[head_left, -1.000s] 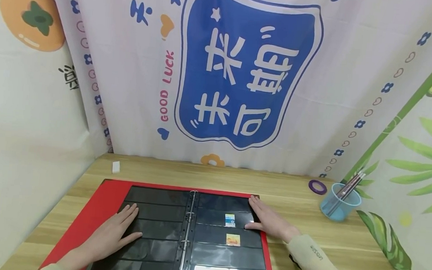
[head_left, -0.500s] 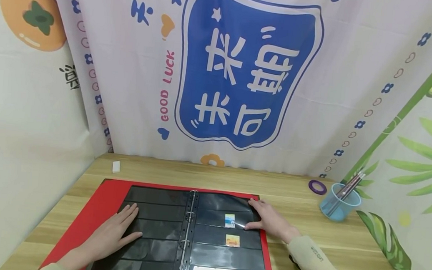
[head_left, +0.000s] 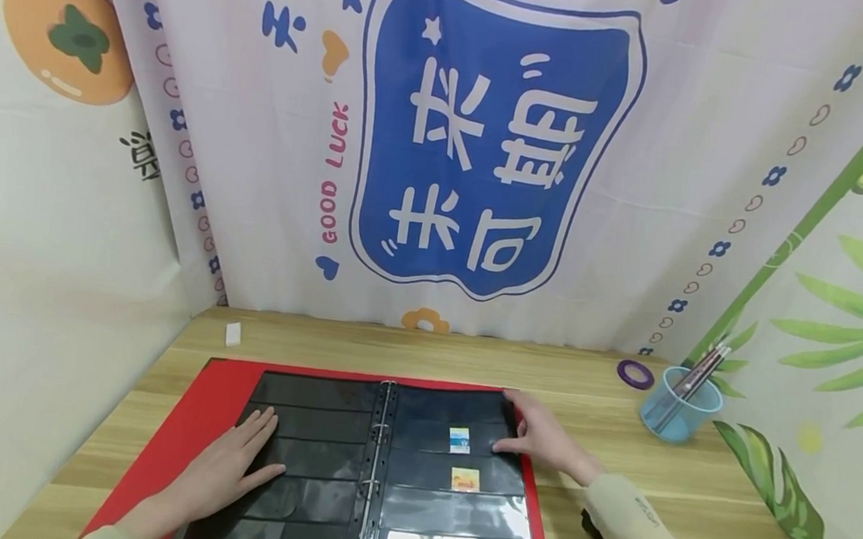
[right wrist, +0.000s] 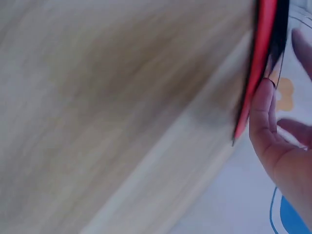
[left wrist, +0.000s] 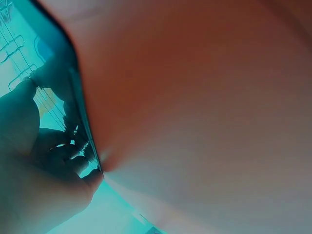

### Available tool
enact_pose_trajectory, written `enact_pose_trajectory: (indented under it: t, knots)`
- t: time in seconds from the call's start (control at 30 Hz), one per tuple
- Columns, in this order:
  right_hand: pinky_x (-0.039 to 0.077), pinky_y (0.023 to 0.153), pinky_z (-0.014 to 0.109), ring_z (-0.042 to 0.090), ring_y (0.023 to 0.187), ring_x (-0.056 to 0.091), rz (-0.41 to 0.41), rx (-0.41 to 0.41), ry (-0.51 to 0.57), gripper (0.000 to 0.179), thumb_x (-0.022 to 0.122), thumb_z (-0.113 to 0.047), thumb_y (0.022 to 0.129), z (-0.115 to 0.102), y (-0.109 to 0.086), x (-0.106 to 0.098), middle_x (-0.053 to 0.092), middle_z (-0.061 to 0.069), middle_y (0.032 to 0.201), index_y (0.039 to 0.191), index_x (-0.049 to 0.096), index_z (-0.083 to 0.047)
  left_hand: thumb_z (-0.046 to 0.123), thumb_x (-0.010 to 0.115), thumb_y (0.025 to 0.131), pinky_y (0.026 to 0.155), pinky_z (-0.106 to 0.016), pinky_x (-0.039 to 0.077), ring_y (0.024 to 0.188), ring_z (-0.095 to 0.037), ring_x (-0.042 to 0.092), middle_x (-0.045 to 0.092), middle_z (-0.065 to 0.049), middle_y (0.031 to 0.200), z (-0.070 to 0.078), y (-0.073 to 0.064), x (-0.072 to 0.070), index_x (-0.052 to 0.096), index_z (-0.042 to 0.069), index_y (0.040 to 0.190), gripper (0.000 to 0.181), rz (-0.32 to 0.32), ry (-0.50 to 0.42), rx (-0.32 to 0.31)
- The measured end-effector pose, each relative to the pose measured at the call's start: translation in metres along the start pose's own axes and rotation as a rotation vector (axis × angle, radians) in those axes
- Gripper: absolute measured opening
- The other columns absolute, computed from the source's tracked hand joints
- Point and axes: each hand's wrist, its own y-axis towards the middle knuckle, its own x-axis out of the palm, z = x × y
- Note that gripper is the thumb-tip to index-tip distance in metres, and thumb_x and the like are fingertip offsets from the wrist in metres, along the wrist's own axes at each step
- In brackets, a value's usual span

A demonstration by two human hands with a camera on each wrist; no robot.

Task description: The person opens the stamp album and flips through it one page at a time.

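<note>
Head view: red ring binder (head_left: 203,416) lies spread on the wood-grain table (head_left: 516,355), nearest the person, black pocket pages showing, lower part running out of frame. Left hand (head_left: 226,464) rests on binder's left page (head_left: 315,423), fingers fairly straight, thumb spread, nothing held. Right hand (head_left: 543,436) is at the binder's upper right corner, thumb well apart from the fingers, fingertips at the page edge; right wrist view has them against the black sheet beside the red cover, but cannot tell if they pinch it. Left wrist view is teal-tinted and blurred, adds little. Pale sleeve (head_left: 642,526) of the right arm lies off binder's right side, small black item (head_left: 591,527) beside it, too little visible to name. Metal ring spine (head_left: 373,466) runs down the binder's middle. Two stamp-like pieces sit in the binder's right page: orange-yellow one (head_left: 465,480) in the third row from the top, blue-and-white one (head_left: 460,440) in the row above. Beyond the binder: light-blue cup (head_left: 675,420) with pen-like sticks (head_left: 698,373), right and further back; purple ring (head_left: 635,374) just beside it; white block (head_left: 233,334) past binder's upper left corner. Farthest, behind the binder, white curtain (head_left: 273,167) with blue shield print (head_left: 461,163) and "GOOD LUCK".
</note>
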Motion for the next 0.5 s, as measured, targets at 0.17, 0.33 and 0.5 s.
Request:
enact_pose_trajectory:
  t: [0.17,0.33,0.5]
  knots:
    - [0.058,0.065,0.023,0.015,0.076,0.068,0.057,0.096,0.249,0.085,0.08,-0.008,0.08,-0.01,-0.001,-0.011,0.051,0.034,0.135,0.146,0.03,0.014,0.054,0.066,0.088,0.103,-0.058,0.047,0.136,-0.049,0.046,0.046,-0.026,0.149,-0.001,0.0,-0.001,0.049,-0.006,0.142,0.082,-0.001,0.004,-0.004]
    - [0.062,0.069,0.032,0.015,0.077,0.067,-0.074,0.163,0.44,0.036,0.068,-0.007,0.091,-0.015,-0.003,-0.026,0.068,0.018,0.089,0.114,0.054,0.017,0.053,0.066,0.088,0.103,-0.058,0.048,0.136,-0.048,0.046,0.046,-0.026,0.149,-0.001,-0.001,-0.001,0.049,-0.006,0.142,0.082,0.004,0.012,-0.002]
    - [0.061,0.068,0.03,0.006,0.064,0.054,-0.274,0.155,0.452,0.023,0.057,-0.01,0.099,-0.017,-0.003,-0.042,0.046,-0.004,0.067,0.079,0.049,-0.001,0.054,0.066,0.088,0.103,-0.058,0.048,0.136,-0.048,0.046,0.046,-0.026,0.149,0.0,-0.001,-0.001,0.05,-0.006,0.141,0.082,-0.002,0.01,-0.002]
